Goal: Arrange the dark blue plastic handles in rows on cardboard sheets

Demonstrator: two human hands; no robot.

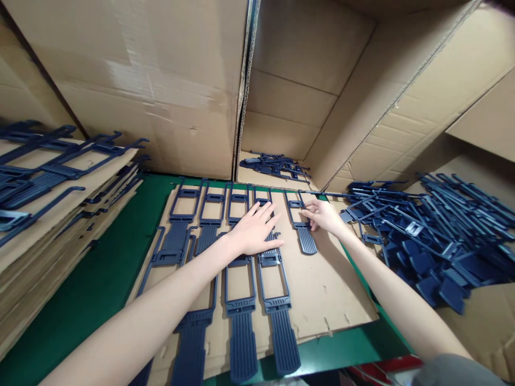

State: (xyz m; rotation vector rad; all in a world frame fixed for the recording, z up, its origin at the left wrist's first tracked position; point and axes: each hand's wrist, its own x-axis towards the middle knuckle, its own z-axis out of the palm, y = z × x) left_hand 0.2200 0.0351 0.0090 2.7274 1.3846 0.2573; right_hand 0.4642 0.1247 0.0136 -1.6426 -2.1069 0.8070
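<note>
Apparently placing, the right hand [325, 216] pinches the plastic frame [308, 241]; left of it, the left hand [254, 231] spreads open. Alignment needs lightness.

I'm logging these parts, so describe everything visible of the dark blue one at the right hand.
The dark blue part looks like molded plastic: a slim open frame, a crossbar near its far end, a ribbed, round-ended tongue nearest the wearer. It lies slightly slanted on a cardboard sheet, rightmost in the far row. The right hand has fingertips at its right rail; their grip is unclear.
</note>
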